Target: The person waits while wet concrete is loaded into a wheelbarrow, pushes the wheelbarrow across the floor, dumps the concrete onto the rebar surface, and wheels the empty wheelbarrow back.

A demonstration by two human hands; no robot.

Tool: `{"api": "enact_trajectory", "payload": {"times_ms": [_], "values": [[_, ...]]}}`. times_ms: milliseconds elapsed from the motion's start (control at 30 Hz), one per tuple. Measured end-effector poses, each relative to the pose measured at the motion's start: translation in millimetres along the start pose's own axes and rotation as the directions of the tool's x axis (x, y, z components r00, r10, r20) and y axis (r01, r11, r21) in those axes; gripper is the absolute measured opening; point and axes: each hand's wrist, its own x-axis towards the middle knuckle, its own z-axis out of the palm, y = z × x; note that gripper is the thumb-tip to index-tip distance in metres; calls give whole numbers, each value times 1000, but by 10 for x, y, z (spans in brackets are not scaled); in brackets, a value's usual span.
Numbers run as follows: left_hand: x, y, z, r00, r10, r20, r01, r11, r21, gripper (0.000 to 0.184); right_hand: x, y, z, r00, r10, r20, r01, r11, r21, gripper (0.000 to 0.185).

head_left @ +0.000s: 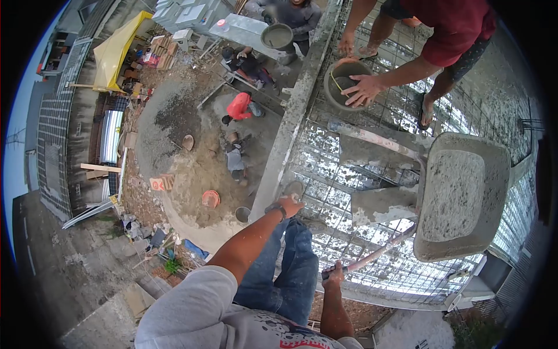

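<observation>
Head view: the right hand (333, 275) is closed around the end of the near handle (378, 251) of a wheelbarrow (497, 192). The wheelbarrow stands to the right over a steel mesh (344, 244); its tray contains grey concrete mix (450, 198). The far handle (378, 137) extends toward the concrete ledge (290, 128), clear of both hands. The left hand (289, 206), below a wristwatch (275, 211), is partly curled near the ledge; whether it grips anything cannot be determined. Across the mesh, a person in a dark red shirt (468, 26) has both hands at a bucket (333, 98) fitted with a yellow handle. On the ground beyond the ledge, an orange bucket (211, 199) is positioned near a grey bucket (243, 214).
</observation>
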Motion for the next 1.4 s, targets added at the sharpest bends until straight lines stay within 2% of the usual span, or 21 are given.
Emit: {"api": "enact_trajectory", "payload": {"times_ms": [133,367,667,800,867,967,1067,1100,1200,1300,1333,1400], "values": [[-13,101,-152,995,73,-74,-81,992,-101,67,-73,-58,110,998,42,-52,-42,999,5,27],[33,132,-317,991,-107,-83,74,940,-332,65,-105,-74,110,994,40,-100,-42,999,-13,32],[65,121,-324,998,-40,-53,29,979,-201,64,15,17,11,999,-2,-42,3,999,38,25],[37,157,-286,997,-33,-67,24,991,-129,68,84,51,-30,998,4,-67,-2,1000,24,25],[-22,255,-320,999,-31,-36,29,998,-61,74,96,75,-24,993,-53,-105,55,998,18,27],[-116,413,-329,998,-24,-66,25,1000,12,64,121,85,-43,989,-65,-136,71,997,41,27],[-74,518,-332,999,-28,27,27,999,22,68,85,69,-22,985,-50,-168,57,998,37,30],[-7,508,-308,1000,-5,19,3,994,109,74,67,52,-25,979,-85,-185,84,996,-15,33],[53,633,-255,991,103,-81,-77,957,280,84,82,87,-23,977,-134,-167,146,987,66,33],[-239,1182,-418,987,156,22,-153,915,373,80,11,37,-18,970,-161,-184,169,985,30,31],[-121,1152,-393,953,300,-32,-263,879,398,78,-19,26,-17,966,-163,-200,172,985,27,31],[158,1139,-410,812,573,-106,-474,755,454,75,-64,2,-26,962,-203,-180,214,976,41,32]]}}
